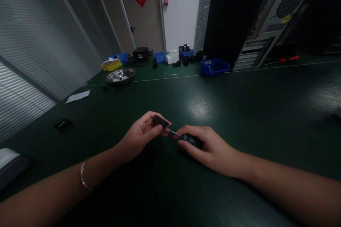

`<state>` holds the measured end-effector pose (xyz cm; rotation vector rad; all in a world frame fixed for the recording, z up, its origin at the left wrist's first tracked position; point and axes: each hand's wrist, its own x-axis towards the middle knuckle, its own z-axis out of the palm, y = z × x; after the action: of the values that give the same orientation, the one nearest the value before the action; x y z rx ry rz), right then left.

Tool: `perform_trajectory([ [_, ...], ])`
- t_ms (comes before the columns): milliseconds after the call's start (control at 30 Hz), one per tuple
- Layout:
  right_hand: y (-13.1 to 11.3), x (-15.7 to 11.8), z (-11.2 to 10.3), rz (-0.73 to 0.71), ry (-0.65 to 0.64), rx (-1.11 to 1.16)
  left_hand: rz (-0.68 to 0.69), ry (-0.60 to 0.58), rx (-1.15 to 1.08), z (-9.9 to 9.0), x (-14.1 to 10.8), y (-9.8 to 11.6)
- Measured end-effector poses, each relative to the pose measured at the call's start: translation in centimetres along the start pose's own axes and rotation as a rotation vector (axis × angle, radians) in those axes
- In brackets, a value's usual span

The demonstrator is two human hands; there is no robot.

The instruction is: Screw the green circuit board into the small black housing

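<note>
Between the thumb and fingers of my left hand [141, 133] is a small dark rectangular block [161, 121], whose exact kind I cannot make out. My right hand [210, 147] wraps round the dark handle of a screwdriver [191, 140]. Its thin metal shaft points left and slightly up, and the tip reaches the block's lower right side near my left fingertips. Whether the tip sits in a screw is too small to see. Both hands are closed, just above the green tabletop [239, 113].
A metal bowl [120, 76] and a yellow tray [111, 65] stand at the back left. Farther right are a blue bin [215, 67] and a large computer case [234, 17]. A small dark object [63, 124] and white paper [77, 97] lie at left. A red-handled tool [290, 59] rests far right.
</note>
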<state>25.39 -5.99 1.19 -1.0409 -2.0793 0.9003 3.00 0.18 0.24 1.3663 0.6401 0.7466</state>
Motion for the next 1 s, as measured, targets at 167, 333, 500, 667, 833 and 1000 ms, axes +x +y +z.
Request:
perform_trajectory([
  [167, -0.07, -0.04, 0.01, 0.018, -0.005, 0.0, 0.05, -0.027, 0.053, -0.08, 0.05, -0.09],
  [333, -0.05, -0.14, -0.03, 0.014, -0.014, 0.022, 0.022, -0.055, 0.06, -0.16, 0.03, -0.14],
  [500, -0.08, -0.09, -0.04, -0.005, -0.01, 0.012, -0.046, -0.041, 0.111, -0.24, -0.04, 0.08],
  [667, -0.13, -0.06, -0.07, -0.006, -0.006, 0.011, -0.057, -0.069, 0.235, -0.17, -0.22, 0.55],
  [833, -0.09, -0.06, -0.11, -0.022, -0.003, 0.022, -0.025, -0.094, 0.183, 0.08, -0.17, 0.42],
  [1000, -0.06, -0.05, -0.04, -0.043, 0.009, 0.045, -0.054, -0.134, 0.211, 0.34, -0.21, 0.7],
])
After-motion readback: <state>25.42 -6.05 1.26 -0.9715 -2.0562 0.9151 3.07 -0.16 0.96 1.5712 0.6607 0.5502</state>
